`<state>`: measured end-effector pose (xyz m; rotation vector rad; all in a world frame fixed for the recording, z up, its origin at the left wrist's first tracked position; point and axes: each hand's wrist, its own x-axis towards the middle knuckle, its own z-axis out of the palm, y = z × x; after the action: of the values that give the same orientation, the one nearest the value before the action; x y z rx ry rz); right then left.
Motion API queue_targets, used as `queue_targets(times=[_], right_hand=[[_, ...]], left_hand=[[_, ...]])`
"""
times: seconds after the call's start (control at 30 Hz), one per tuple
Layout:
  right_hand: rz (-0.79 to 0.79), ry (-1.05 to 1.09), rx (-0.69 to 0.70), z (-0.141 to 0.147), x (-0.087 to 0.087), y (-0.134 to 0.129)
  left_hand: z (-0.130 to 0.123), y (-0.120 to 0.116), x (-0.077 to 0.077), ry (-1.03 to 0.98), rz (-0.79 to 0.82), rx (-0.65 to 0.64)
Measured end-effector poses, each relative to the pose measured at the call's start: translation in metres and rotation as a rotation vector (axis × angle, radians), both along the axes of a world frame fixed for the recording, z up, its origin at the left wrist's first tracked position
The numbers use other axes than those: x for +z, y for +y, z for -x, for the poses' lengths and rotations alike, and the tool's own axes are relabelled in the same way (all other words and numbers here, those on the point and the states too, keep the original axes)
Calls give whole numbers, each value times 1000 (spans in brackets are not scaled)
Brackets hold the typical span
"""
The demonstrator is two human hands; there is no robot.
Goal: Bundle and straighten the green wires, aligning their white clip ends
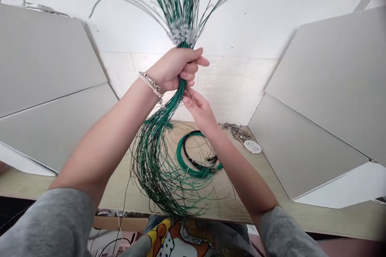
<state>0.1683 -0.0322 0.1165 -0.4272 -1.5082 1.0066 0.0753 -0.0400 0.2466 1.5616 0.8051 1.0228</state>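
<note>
My left hand point(187, 66) is wrapped in a fist around a thick bundle of thin green and black cords point(169, 108), held up above the table. Over the fist, a ring of small greyish-clear pieces point(183, 34) sits among the strands, and the cord ends fan out upward. Below, the long tail curves down to the left and spreads over the tabletop. Just under the fist, my right hand point(200, 112) has its thumb and fingers drawn together at the edge of the bundle; its fingertips are partly hidden.
A tied coil of green and black cord point(182, 160) lies on the wooden table point(235, 209). Behind it are a heap of dark scraps point(238, 131) and a white round disc point(252, 147). Grey panels point(42, 56) stand on the left, with similar panels point(325, 100) on the right.
</note>
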Motion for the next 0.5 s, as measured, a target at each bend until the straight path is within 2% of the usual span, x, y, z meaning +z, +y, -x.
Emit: queue_targets(times=[0.07, 0.13, 0.23, 0.33, 0.5], right_hand=[[34, 79, 75, 4, 12, -1], [92, 89, 129, 4, 23, -2], [151, 56, 119, -2, 31, -6], [197, 33, 70, -9, 26, -11], [279, -46, 22, -25, 0, -15]], left_hand=[[-11, -3, 10, -38, -24, -38], [-20, -5, 16, -46, -18, -18], [-28, -5, 21, -56, 15, 9], [-32, -6, 25, -78, 10, -7], [-28, -10, 38, -107, -118, -12]])
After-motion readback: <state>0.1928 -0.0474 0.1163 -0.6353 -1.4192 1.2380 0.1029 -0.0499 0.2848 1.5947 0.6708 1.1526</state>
